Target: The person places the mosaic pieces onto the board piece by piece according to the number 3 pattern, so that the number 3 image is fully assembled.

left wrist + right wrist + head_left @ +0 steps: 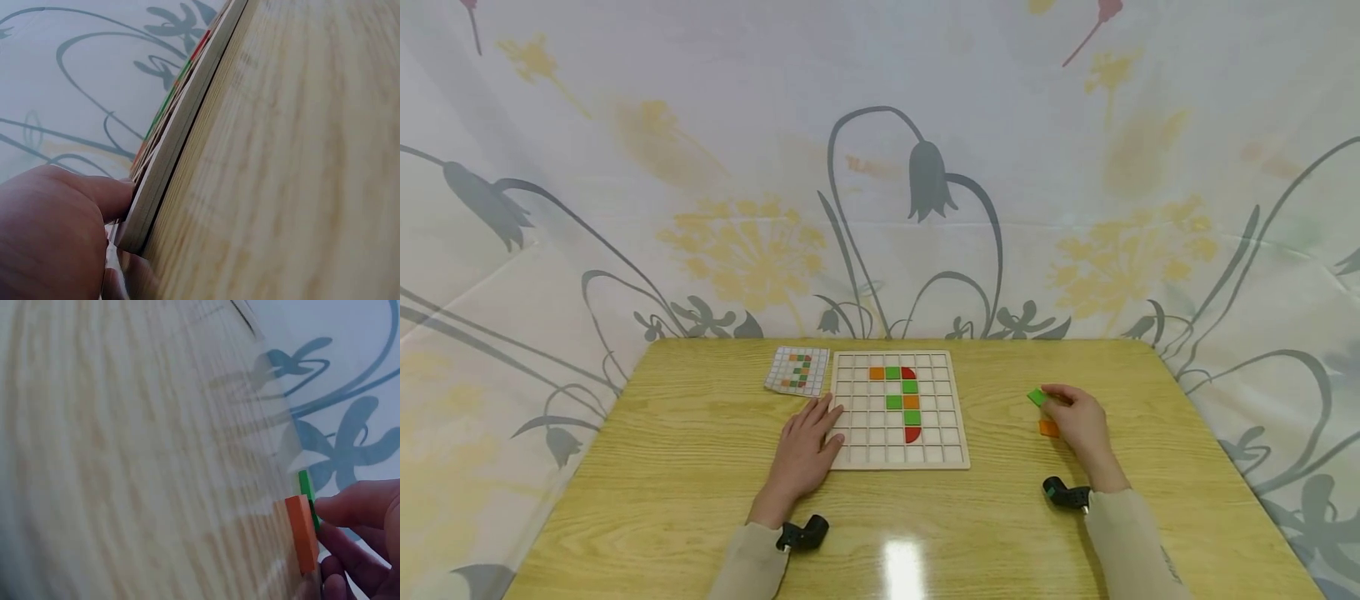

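A white gridded board (pixel 938 454) lies on the table, with green, orange and red tiles set in several of its squares. My left hand (pixel 805 446) rests along the board's lower left edge, fingers extended; in the left wrist view the thumb (pixel 112 197) touches the board's rim (pixel 150 187). Off to the right, my right hand (pixel 1078 425) pinches a green square tile (pixel 1037 397) between thumb and fingers. An orange square tile (pixel 1048 428) lies on the table just below that hand. The right wrist view shows the orange tile (pixel 302 534) in front of the green one (pixel 305 484).
A small pattern card (pixel 797 372) with a coloured grid figure lies left of the board, beyond the left hand. The wooden table (pixel 1000 533) ends at a flower-printed backdrop (pixel 880 208). Black wrist cameras sit on both sleeves.
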A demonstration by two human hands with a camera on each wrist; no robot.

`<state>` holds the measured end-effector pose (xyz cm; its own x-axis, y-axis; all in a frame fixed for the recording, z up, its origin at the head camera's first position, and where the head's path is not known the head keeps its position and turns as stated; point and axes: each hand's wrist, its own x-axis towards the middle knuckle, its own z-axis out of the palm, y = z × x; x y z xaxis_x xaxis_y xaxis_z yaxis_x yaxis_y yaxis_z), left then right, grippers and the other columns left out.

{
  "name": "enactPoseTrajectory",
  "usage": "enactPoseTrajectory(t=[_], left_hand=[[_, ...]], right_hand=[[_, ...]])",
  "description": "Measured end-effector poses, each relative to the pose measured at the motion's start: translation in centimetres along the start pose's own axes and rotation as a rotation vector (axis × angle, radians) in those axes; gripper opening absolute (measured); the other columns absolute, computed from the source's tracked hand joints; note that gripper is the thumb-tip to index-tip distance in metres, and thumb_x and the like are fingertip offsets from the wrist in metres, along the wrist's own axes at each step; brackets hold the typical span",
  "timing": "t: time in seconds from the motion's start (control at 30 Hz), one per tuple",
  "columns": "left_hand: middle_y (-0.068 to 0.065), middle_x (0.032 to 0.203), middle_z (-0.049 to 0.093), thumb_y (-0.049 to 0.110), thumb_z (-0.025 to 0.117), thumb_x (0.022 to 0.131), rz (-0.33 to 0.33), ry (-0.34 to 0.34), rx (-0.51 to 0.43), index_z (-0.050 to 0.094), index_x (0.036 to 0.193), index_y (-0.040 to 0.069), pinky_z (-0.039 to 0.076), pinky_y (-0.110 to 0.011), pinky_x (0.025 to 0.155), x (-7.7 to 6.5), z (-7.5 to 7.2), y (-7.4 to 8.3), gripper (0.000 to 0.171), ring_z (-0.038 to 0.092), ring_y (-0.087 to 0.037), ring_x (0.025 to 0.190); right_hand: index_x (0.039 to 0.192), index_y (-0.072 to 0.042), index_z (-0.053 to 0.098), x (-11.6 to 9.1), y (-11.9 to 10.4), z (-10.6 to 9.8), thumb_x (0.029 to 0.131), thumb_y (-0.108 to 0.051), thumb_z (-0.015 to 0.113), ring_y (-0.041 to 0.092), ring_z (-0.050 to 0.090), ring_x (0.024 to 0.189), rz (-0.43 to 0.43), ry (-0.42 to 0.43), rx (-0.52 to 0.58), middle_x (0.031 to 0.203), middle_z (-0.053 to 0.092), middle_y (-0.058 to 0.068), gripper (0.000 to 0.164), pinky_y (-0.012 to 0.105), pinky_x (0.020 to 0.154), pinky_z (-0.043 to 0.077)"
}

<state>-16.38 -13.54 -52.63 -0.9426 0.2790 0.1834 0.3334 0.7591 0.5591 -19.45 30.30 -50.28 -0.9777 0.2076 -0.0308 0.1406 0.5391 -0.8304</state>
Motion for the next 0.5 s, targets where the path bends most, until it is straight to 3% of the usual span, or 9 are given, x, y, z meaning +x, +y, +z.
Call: enactPoseTrajectory(t=[0.27, 0.5], left_hand=[[-0.014, 0.159, 0.034, 0.023, 0.055, 0.103, 0.01, -0.002, 0.003, 0.05, 0.147, 0.006, 0.018, -0.062, 0.114, 0.06, -0.09, -0.07, 0.048, 0.024, -0.038, 0.147], [-0.012, 0.159, 0.034, 0.025, 0.056, 0.102, 0.012, 0.003, 0.015, 0.05, 0.147, 0.007, 0.018, -0.061, 0.114, 0.07, 0.16, -0.19, 0.049, 0.024, -0.037, 0.147]], right_hand=[[0.129, 0.003, 0.065, 0.39, -0.29, 0.53, 0.093, -0.009, 0.065, 0.04, 0.053, 0.12, 0.003, 0.05, -0.042, 0.135, 0.056, 0.027, 0.037, 0.047, 0.096, 0.045], [0.131, 0.003, 0.063, 0.23, -0.61, 0.59, 0.093, -0.011, 0.067, 0.037, 0.056, 0.114, 0.033, 0.011, -0.003, 0.134, 0.056, 0.026, 0.04, 0.028, 0.08, 0.049]])
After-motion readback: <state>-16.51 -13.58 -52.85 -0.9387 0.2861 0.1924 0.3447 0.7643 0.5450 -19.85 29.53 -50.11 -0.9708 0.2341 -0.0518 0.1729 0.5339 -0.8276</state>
